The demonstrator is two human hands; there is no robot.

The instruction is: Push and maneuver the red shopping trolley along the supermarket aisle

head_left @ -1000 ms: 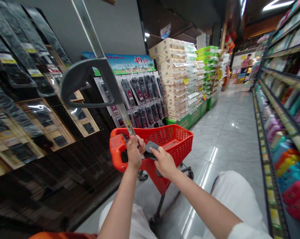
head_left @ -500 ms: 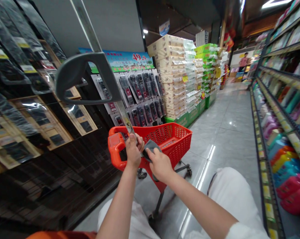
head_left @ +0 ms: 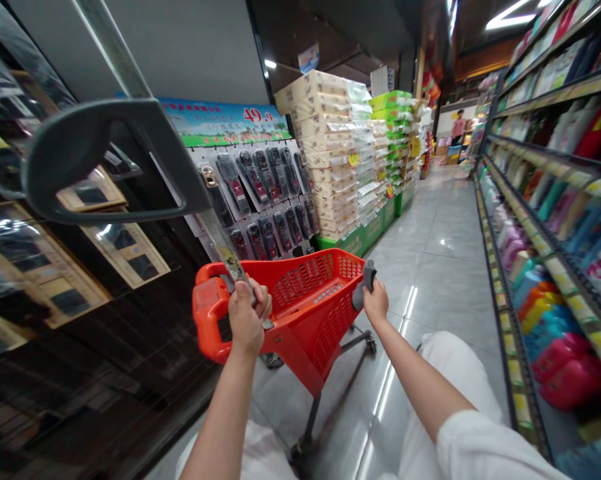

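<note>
My left hand is wrapped around the lower part of a metal pole, whose upper part carries a grey plastic loop handle. The pole leans up to the left beside the red handle end of a red plastic shopping cart. At the cart's far right corner, my right hand grips a grey cloth, which lies against the basket's rim and outer side. The basket is perforated and nothing shows inside it. The pole's lower end is hidden by my left hand and the cart.
Hanging packs of black tools line a display on the left. Beyond them stand stacked cartons on green bases. Shelves of bottles run along the right. Tiled floor leads to a distant person.
My right hand has moved forward and right with the grey cloth, from beside my left hand to the cart's far corner. My left hand still holds the pole. The view has turned slightly right.
</note>
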